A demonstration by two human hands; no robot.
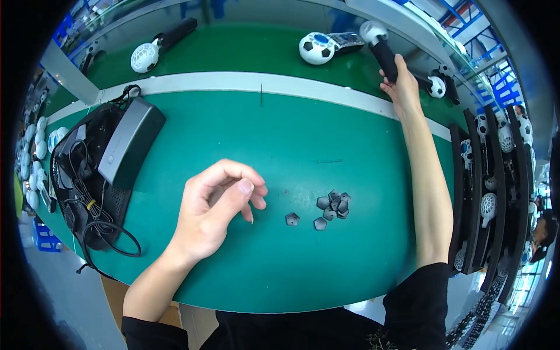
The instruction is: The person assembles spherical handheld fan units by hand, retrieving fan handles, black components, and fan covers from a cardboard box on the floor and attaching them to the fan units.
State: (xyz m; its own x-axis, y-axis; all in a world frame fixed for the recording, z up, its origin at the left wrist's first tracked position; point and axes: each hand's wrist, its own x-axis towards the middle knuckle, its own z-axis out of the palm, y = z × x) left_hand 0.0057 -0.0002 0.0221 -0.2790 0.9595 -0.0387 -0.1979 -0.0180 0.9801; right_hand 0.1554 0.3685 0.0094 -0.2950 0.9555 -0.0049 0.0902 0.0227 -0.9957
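Note:
My right hand (402, 87) reaches to the far right over the green belt. It grips the lower end of a black handle (382, 58) with a round whitish head (373, 32), tilted up and away. My left hand (213, 210) hovers over the middle of the green table (262, 262), fingers curled and the thumb against the index finger; I see nothing in it. To its right lies a small heap of dark pentagon pieces (335, 205), with single pentagons (292, 219) beside it.
Football-patterned balls with handles (144, 57) (317, 48) lie on the belt (245, 46) beyond a white rail (233, 81). At left sits a grey-and-black box (131, 140) beside a black bag with cables (87, 192). A black rack (493, 175) of similar ball pieces stands at right.

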